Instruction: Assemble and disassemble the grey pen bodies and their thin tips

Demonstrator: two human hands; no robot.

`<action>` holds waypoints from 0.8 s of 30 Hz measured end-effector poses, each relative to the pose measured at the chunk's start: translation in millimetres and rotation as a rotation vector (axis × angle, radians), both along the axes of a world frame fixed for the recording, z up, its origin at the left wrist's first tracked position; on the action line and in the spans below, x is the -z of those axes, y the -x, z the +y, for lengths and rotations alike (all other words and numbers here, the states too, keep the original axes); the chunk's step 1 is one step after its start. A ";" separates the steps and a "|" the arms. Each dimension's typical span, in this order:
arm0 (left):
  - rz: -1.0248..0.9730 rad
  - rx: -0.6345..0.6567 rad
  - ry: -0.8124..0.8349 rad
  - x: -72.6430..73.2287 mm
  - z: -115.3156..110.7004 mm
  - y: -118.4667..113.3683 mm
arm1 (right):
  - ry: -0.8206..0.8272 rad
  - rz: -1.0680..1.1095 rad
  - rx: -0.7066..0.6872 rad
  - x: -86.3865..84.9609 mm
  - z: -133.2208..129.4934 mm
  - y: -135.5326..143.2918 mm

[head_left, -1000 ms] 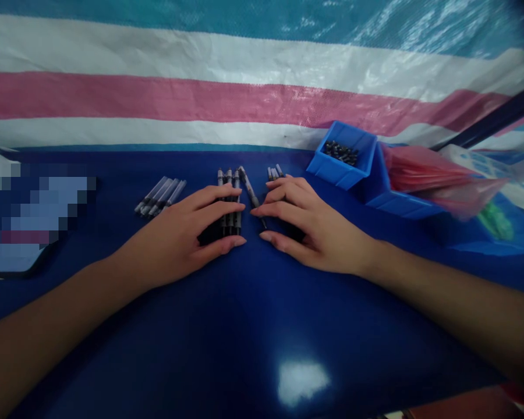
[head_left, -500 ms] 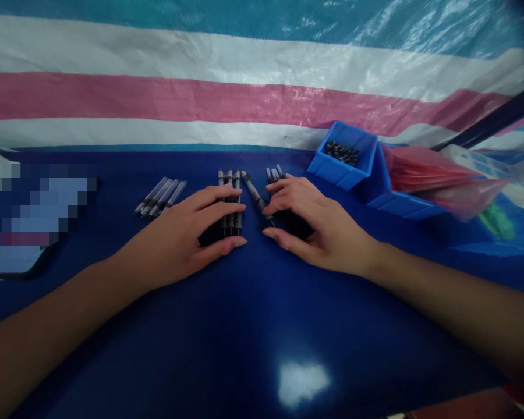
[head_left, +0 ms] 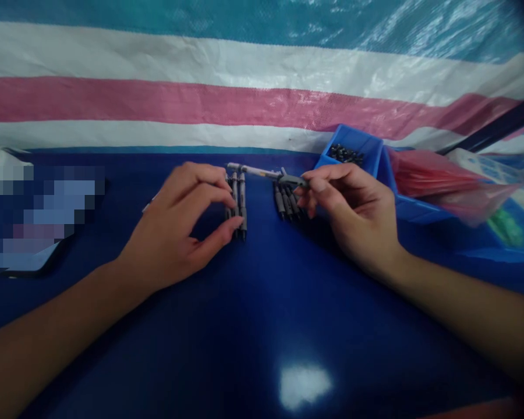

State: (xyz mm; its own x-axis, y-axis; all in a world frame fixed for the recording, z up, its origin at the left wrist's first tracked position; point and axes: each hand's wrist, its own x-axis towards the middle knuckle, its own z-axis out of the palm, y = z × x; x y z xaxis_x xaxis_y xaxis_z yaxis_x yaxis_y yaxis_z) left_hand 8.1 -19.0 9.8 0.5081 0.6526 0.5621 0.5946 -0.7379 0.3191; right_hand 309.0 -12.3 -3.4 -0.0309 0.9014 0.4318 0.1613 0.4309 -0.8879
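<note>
Remotely, I watch the right hand [head_left: 358, 209] pinch a pen [head_left: 262, 173], likely light and stiff, by its dark end, a sure hold, above the table [head_left: 227, 326]; the left hand [head_left: 170, 227], fingers parted, curves over more pens [head_left: 243, 201].

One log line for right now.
left hand: fingers at pen row | right hand: pinching pen by dark end | blue bin: black parts inside

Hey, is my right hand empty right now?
No, your right hand holds a pen by its dark end, with the pale barrel pointing toward your left hand.
</note>
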 end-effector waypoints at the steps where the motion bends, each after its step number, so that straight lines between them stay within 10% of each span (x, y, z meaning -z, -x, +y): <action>1: -0.027 -0.043 -0.047 -2.5 -1.5 0.3 | 0.014 -0.015 -0.045 -0.7 -2.7 0.0; 6: 0.033 -0.018 -0.110 -4.0 -5.5 0.6 | -0.022 -0.057 -0.243 -2.8 -14.1 -0.7; 24: 0.044 0.145 -0.057 3.3 -1.0 -2.2 | 0.155 -0.077 -0.306 -6.9 -15.6 2.9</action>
